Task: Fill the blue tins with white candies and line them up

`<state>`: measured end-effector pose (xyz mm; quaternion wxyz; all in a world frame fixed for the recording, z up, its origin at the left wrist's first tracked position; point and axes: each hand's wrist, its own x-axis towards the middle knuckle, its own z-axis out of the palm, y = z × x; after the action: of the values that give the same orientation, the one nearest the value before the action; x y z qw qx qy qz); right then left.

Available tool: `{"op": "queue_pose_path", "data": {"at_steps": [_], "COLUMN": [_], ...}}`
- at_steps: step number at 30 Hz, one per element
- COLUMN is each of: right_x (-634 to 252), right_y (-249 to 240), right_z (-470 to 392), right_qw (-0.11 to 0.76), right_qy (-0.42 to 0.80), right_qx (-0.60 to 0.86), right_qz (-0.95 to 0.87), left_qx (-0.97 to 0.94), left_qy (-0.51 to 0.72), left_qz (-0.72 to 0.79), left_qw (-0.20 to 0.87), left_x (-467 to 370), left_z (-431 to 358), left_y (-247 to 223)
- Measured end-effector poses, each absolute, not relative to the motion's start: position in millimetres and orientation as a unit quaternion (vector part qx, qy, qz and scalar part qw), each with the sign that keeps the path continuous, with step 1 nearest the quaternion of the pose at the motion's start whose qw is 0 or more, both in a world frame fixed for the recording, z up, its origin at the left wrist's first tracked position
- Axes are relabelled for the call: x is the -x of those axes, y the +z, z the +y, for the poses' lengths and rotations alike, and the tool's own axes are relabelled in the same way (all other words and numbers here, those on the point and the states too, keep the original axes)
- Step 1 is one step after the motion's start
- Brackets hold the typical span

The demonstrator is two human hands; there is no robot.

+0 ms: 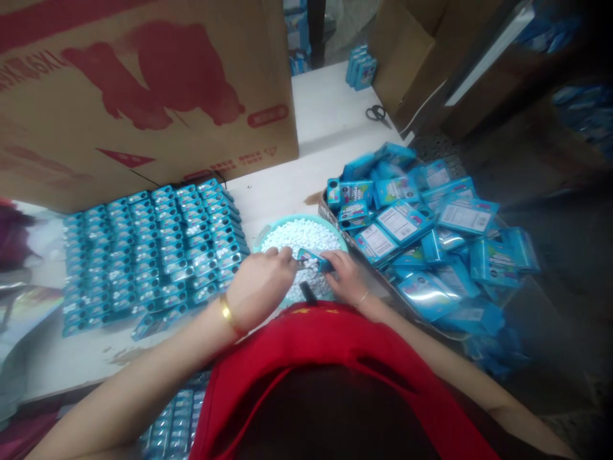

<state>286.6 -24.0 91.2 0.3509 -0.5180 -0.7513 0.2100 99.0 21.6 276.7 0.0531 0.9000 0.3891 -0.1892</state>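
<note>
A small blue box (pixel 314 259) with white pellets at its opening is between my hands, above a round turquoise basin (pixel 276 225). My left hand (pixel 265 280) has its fingers closed at the box's left end, and its fingertips are partly hidden. The box's right end is gripped by my right hand (pixel 348 276). White pellets (pixel 306 234) fill the basin below. A short dark piece (pixel 308 292), perhaps a handle, shows at the near side, but its kind is unclear.
To the left stand rows of small blue boxes (pixel 158 246), some with white pellets on top. A heap of blue boxes (pixel 421 236) lies at right. Behind are a large carton (pixel 143 83), scissors (pixel 377 115) and several upright blue boxes (pixel 361 68) on the white table (pixel 320 115).
</note>
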Motion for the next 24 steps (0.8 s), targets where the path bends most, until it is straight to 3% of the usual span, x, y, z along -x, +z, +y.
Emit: {"op": "queue_pose_path", "data": {"at_steps": [5,11,15,19,24], "right_x": [-297.3,-312.6,-315.5,-315.0,-315.6], "right_y": [90.2,81.6,77.6,81.7,85.8], "right_z": [-25.7,-27.6,-28.6,-30.8,-31.8], "right_qw": [0.367,0.379,0.377,0.382,0.376], "right_qy": [0.220,0.250,0.253,0.252,0.236], "right_qx": [0.534,0.554,0.564,0.579,0.595], "right_qz": [-0.729,-0.697,-0.689,-0.675,-0.670], "left_qx": [-0.872,-0.821,-0.817,-0.815,-0.790], "left_qy": [-0.122,-0.170,-0.075,-0.019,0.118], "left_qz": [0.467,0.525,0.527,0.511,0.476], "left_qw": [0.077,0.149,0.222,0.272,0.367], "left_x": [-54.3,-7.2,-33.2,-37.4,-8.4], "left_z": [29.4,18.1,10.8,14.3,11.6], "left_y": [244.4,119.2,59.7,47.4,74.1]}}
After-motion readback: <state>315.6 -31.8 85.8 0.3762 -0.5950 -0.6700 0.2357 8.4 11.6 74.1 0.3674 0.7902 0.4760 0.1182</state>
